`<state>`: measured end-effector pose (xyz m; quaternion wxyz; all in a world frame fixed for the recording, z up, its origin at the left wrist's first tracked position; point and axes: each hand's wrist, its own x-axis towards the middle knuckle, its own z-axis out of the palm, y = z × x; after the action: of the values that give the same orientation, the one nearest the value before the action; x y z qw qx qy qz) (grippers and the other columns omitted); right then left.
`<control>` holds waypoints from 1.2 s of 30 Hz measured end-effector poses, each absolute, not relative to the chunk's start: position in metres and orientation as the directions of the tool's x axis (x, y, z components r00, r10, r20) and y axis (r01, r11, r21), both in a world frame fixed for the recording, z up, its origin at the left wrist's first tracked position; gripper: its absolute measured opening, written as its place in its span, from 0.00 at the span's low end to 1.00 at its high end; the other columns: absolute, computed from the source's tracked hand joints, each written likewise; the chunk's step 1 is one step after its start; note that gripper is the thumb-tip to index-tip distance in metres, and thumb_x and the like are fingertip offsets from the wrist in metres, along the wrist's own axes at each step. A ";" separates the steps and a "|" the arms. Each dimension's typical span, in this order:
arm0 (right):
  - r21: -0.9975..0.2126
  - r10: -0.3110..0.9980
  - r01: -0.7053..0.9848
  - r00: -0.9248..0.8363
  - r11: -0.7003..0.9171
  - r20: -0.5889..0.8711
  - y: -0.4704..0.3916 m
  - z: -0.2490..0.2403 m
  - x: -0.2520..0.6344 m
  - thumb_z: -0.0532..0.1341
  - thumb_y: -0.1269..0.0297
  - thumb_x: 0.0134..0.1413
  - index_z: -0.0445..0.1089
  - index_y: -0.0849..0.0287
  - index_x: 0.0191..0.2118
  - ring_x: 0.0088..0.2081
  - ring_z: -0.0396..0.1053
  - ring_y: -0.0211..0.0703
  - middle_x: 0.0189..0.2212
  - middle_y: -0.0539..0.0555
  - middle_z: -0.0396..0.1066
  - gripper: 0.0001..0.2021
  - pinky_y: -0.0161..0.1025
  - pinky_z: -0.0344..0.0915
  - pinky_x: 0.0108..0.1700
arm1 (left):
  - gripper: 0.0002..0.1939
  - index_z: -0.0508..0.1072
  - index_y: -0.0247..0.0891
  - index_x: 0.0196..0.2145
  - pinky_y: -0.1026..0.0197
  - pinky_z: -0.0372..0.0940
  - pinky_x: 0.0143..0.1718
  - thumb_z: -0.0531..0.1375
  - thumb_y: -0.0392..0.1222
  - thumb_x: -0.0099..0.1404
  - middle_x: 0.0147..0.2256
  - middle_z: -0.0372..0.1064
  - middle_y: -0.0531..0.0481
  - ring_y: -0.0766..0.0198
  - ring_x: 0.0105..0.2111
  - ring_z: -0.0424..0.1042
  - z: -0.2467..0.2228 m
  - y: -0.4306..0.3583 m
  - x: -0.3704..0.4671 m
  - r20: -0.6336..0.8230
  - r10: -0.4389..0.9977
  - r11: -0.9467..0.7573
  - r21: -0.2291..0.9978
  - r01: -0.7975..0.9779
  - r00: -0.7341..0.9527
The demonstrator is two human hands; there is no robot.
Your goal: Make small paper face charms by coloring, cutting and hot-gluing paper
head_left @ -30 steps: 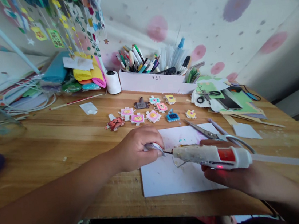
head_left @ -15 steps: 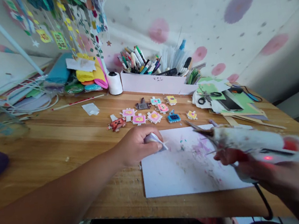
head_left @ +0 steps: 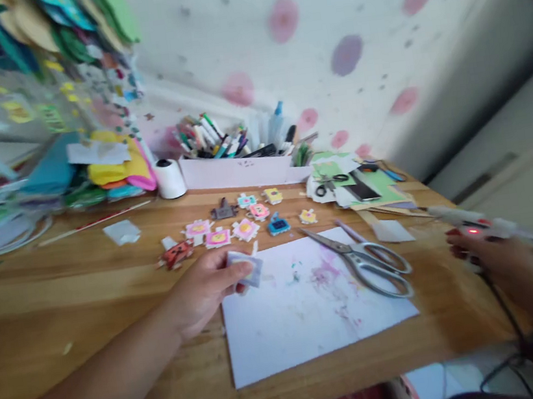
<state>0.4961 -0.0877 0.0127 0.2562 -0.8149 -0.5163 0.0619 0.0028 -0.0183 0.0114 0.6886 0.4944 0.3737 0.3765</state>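
My left hand (head_left: 211,282) pinches a small pale lilac paper piece (head_left: 249,269) with a white tab, over the left edge of a stained white board (head_left: 275,342). My right hand (head_left: 480,256) is out past the board's right side, closed around a white glue gun (head_left: 483,223) with a red light lit and a dark cord hanging down. Silver-handled scissors (head_left: 353,257) lie on the board, blades toward the upper left. A purple pen-like stick (head_left: 352,231) lies partly beneath them. Motion blurs the right hand somewhat.
Behind the board lie several small decorated paper pieces (head_left: 245,229). A white box (head_left: 238,172) of pens and a thread spool (head_left: 170,179) stand against the wall. Papers with black-handled scissors (head_left: 326,186) are at the back right; packets (head_left: 110,171) lie at the back left.
My right hand has carried the glue gun right, away from the board, uncovering the scissors. My left hand has turned the paper piece so its flat face shows. The view has swung right.
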 end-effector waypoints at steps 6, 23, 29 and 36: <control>-0.343 0.677 0.639 0.736 -0.688 0.013 -0.086 -0.007 0.502 0.58 0.58 0.61 0.69 0.64 0.42 0.31 0.70 0.37 0.35 0.52 0.71 0.13 0.37 0.70 0.33 | 0.11 0.75 0.43 0.29 0.59 0.67 0.30 0.66 0.51 0.54 0.29 0.72 0.50 0.61 0.30 0.69 0.010 -0.012 0.002 -0.175 0.899 0.188 0.982 0.007 0.402; -0.406 0.922 0.830 -0.374 0.382 0.101 -0.136 0.071 0.327 0.59 0.62 0.58 0.69 0.53 0.51 0.42 0.72 0.45 0.43 0.55 0.73 0.14 0.43 0.68 0.43 | 0.09 0.76 0.39 0.35 0.65 0.62 0.27 0.62 0.46 0.59 0.31 0.74 0.51 0.65 0.27 0.70 0.024 -0.033 0.014 0.119 0.769 -0.443 0.808 0.390 0.628; -0.595 0.803 0.556 -0.510 0.581 0.308 -0.100 0.063 0.247 0.63 0.70 0.55 0.67 0.59 0.51 0.46 0.68 0.42 0.46 0.57 0.71 0.17 0.39 0.65 0.49 | 0.08 0.75 0.37 0.39 0.65 0.66 0.37 0.62 0.39 0.62 0.35 0.76 0.49 0.64 0.35 0.74 0.030 -0.044 0.018 0.346 0.570 -0.723 0.642 0.255 0.745; -0.699 0.859 0.517 -0.413 0.494 0.301 -0.087 0.049 0.222 0.61 0.72 0.54 0.72 0.63 0.31 0.34 0.68 0.41 0.30 0.55 0.71 0.03 0.38 0.64 0.37 | 0.04 0.74 0.36 0.36 0.65 0.66 0.34 0.63 0.37 0.61 0.31 0.75 0.50 0.65 0.32 0.73 0.026 -0.039 0.015 0.442 0.518 -0.811 0.525 0.257 0.733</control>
<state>0.2221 -0.0867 0.0492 0.3288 -0.4304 -0.7992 0.2605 0.0155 -0.0392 0.0261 0.2203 0.9043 0.2141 0.2964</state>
